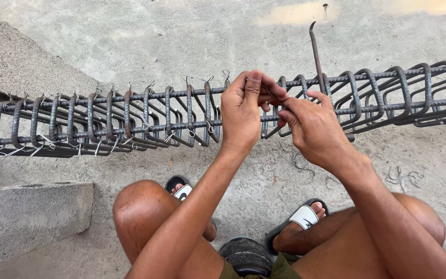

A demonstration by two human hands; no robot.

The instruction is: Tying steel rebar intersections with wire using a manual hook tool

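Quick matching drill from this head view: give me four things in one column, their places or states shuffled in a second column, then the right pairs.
Things:
1. left hand
2. right hand
3. hooked steel rod
4. loose wire ties

Places or states:
A. scattered on the concrete floor, right of the knee
B. sticking up behind the rebar cage, bent at the tip
C. fingers pinched at the cage's top bar, thumb up
D. fingertips meeting the other hand from the right, at the same joint

Pairs: 1-C, 2-D, 3-B, 4-A
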